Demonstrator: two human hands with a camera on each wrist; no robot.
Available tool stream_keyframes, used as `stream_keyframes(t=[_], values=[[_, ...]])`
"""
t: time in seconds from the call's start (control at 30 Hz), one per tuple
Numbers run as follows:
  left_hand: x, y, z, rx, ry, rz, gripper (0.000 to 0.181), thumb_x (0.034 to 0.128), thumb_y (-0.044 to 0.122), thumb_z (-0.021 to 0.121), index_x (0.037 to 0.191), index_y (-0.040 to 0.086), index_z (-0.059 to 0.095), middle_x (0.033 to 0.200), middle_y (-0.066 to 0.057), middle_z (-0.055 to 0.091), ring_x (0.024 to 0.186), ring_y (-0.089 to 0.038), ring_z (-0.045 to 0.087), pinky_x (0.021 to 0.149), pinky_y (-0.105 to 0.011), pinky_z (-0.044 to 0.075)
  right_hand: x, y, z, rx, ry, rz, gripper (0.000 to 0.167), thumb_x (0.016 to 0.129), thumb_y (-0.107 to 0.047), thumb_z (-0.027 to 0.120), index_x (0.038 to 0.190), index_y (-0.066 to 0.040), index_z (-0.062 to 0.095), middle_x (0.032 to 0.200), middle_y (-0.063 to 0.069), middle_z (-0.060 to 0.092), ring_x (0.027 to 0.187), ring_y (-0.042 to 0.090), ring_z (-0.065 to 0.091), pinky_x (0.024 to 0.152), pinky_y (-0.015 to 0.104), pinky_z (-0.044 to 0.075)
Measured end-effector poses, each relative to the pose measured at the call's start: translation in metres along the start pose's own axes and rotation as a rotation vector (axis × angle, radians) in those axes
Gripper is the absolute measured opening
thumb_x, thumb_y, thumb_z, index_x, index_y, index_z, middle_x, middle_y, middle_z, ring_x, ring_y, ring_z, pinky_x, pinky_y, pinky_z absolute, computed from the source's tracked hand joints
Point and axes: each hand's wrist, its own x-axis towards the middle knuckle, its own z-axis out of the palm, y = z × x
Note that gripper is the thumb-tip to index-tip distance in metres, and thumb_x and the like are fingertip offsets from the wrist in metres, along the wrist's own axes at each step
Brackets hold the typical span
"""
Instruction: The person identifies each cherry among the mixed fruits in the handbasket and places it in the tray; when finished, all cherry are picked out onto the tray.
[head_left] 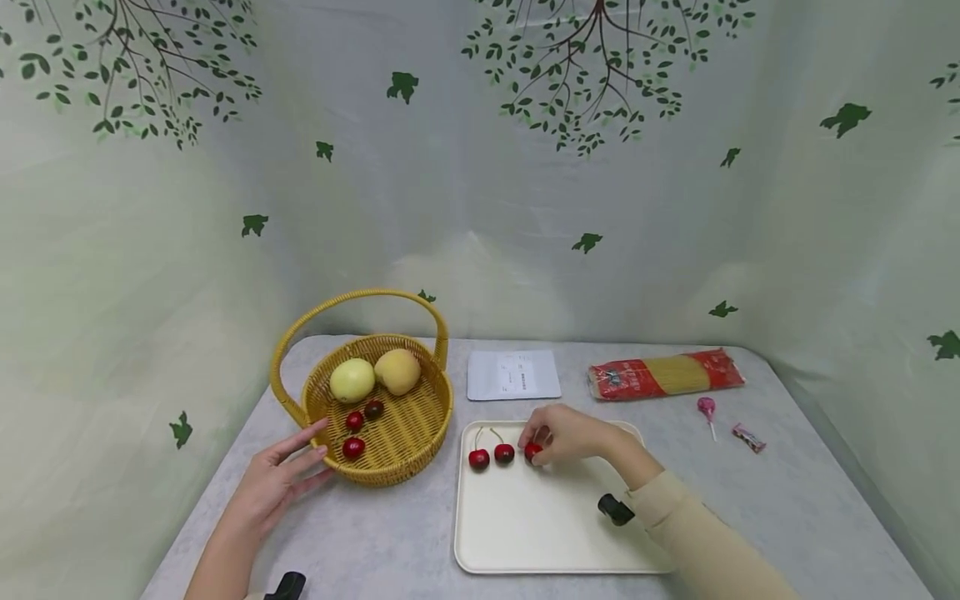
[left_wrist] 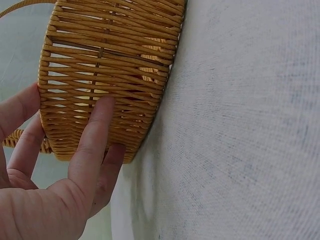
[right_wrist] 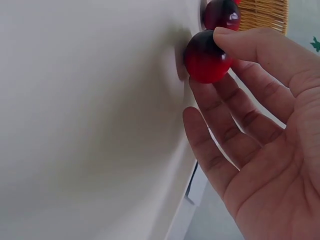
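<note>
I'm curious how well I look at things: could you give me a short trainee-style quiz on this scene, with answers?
1. How many large pale fruits lie in the basket?
2. True or false: the left hand touches the basket.
3. What does the right hand hold over the tray: (a) lollipop, (b) cherry, (c) pasta packet?

Key: 1. Two; 2. True; 3. (b).

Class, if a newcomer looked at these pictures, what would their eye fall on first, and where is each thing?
Probably the golden wicker basket at the left of the table, with the left hand touching its side. The row of three glossy red cherries on the pale tray also stands out, the right hand pinching the rightmost one. Behind the tray, to the right, lies a red-and-yellow packet.
</note>
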Motion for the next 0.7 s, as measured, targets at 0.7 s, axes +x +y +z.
stream_keyframes(t=[0.7], values=[[-0.0005, 0.0003, -0.0044, 0.020, -0.012, 0.019, 0.057, 0.1073, 0.019, 0.069, 0.161, 0.014, 0.051, 0.176, -0.011, 0.015, 0.125, 0.007, 0.061, 0.104, -0.037, 0.063, 0.0055, 0.0011, 0.0001, 0.040, 0.008, -0.022, 0.023, 0.087, -0.008, 0.088, 0.101, -0.013, 0.071, 0.098, 0.002, 0.067, 0.091, 0.018, 0.062, 0.078, 0.025, 0.056]])
